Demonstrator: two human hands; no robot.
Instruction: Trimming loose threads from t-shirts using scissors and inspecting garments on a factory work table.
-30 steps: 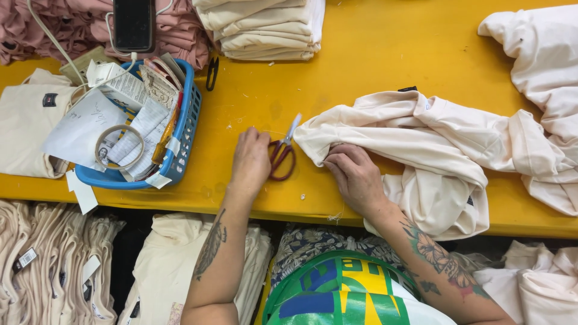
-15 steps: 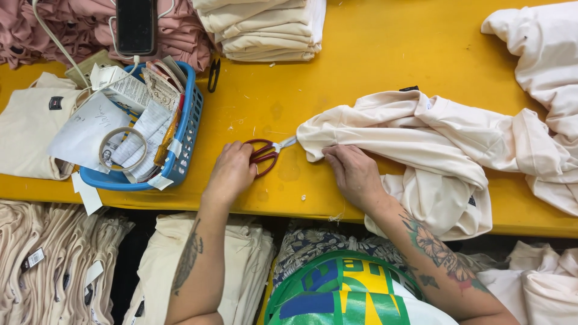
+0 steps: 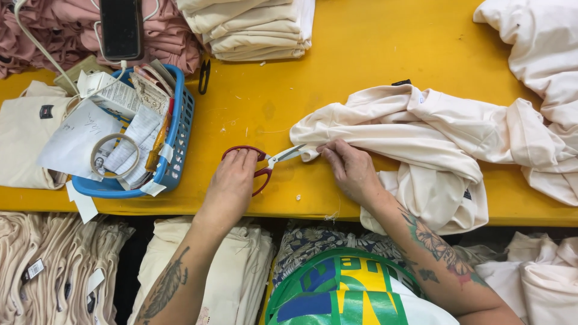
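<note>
Cream garment [image 3: 421, 138]: hem part hidden under right hand [image 3: 352, 171], which pinches it.
Scissors [image 3: 265, 164]: red handles gripped by left hand [image 3: 232, 183], near desk [image 3: 361, 54] front edge.
Black label [image 3: 401, 82]: small, at garment's far edge.

Bright yellow table [image 3: 373, 54], red-handled scissors [image 3: 256, 165] with silver blades, cream garment [image 3: 421, 138] bunched up on it. Blue plastic basket [image 3: 180, 129] full of white papers, dusty pink fabric pile [image 3: 174, 36] with a black phone [image 3: 121, 27] on top.
</note>
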